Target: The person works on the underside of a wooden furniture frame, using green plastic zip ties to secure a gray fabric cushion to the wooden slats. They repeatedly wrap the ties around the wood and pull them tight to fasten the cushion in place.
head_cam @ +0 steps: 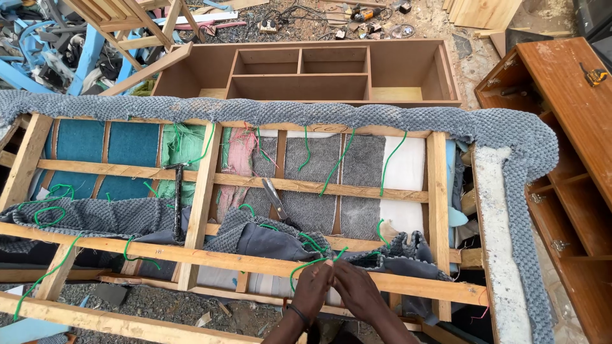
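An upturned wooden sofa frame lies below me, its edges wrapped in grey knitted fabric. Green cords run from the fabric across the slats. My left hand and my right hand meet at the near rail, fingers pinched together on a green cord end. A black band sits on my left wrist. A hammer lies across the slats to the left. Scissors rest on a slat just beyond my hands.
A brown wooden cabinet with open compartments lies behind the frame. Another brown cabinet stands at the right with a yellow tape measure on it. Scrap wood and blue offcuts pile at the upper left. Gravel ground shows beneath.
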